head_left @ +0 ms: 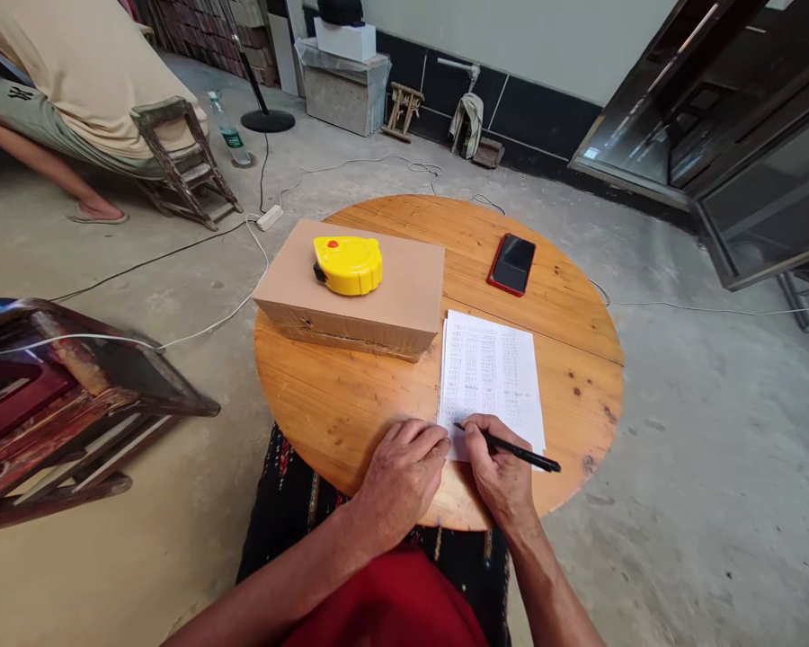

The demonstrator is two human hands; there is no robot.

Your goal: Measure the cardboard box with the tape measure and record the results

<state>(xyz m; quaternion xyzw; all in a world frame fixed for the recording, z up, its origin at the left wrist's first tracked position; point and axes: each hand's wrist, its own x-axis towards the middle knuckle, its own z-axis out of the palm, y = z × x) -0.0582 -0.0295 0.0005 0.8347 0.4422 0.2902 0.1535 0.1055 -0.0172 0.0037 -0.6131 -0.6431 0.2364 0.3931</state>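
My right hand (495,463) grips a black pen (512,447), its tip touching the lower left corner of a white sheet (492,373) covered in rows of written figures. My left hand (404,472) rests on the round wooden table (377,404) beside the sheet's left edge, fingers curled loosely with nothing visible in them. Further back on the table lies a cardboard box (404,296) with a yellow tape measure (349,264) on top. A phone in a red case (512,263) lies face up behind the sheet.
Another person sits on a wooden stool (182,162) at the back left. A dark wooden rack (60,395) stands at my left. Cables and a power strip (270,217) run across the concrete floor. A glass-doored cabinet (748,135) stands at the right.
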